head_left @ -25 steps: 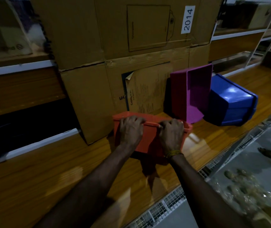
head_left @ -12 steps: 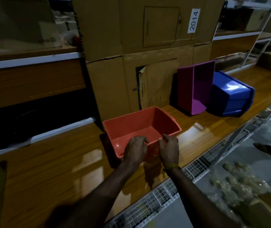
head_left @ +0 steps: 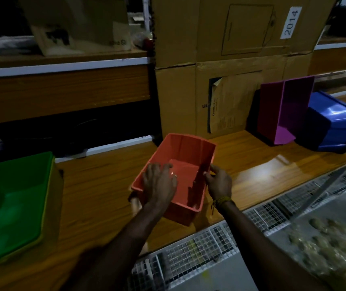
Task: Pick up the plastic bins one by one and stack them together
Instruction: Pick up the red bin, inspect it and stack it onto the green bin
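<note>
An orange-red plastic bin with its opening up hangs tilted just above the wooden shelf. My left hand grips its near left rim, fingers inside and thumb outside. My right hand pinches the rim of its right wall. A green bin sits opening up at the far left, with a yellowish rim around it. At the right a purple bin stands on its side against the cardboard. A blue bin lies tipped over beside it.
Large cardboard boxes stand at the back of the shelf behind the bins. A white wire mesh panel runs along the shelf's front edge. Below at the right is a bag of pale lumps on the floor.
The orange-red bin went from tipped over to opening up, and both hands have carried it leftward. The green bin has come into view at the left.
</note>
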